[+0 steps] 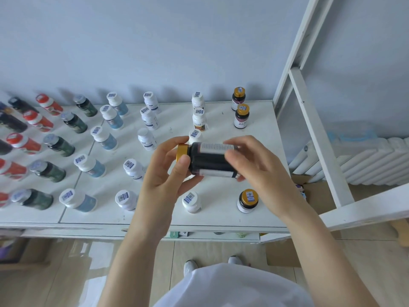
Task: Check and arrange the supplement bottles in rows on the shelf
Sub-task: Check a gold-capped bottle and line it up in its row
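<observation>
Bottles in columns on the white shelf (263, 134): red ones (47, 104) far left, then dark green (73, 121), blue-labelled (104, 138), white (149, 118), and a gold-capped pair (241, 116) at the back right, with a single gold-capped bottle (247, 200) near the front edge. Beyond the shelf's right end stand a white frame (316, 129) and a radiator (365, 162), with a cardboard box (314, 191) low beside it. Both hands block the middle of the shelf, and one white-capped bottle (194, 135) shows only its top above them. The dark bottle (210, 160) is up off the shelf, lying sideways with its gold cap (182, 152) pointing left. The left hand (168, 171) pinches the cap end, thumb on the cap. The right hand (250, 160) curls its fingers round the base end, wrist raised.
</observation>
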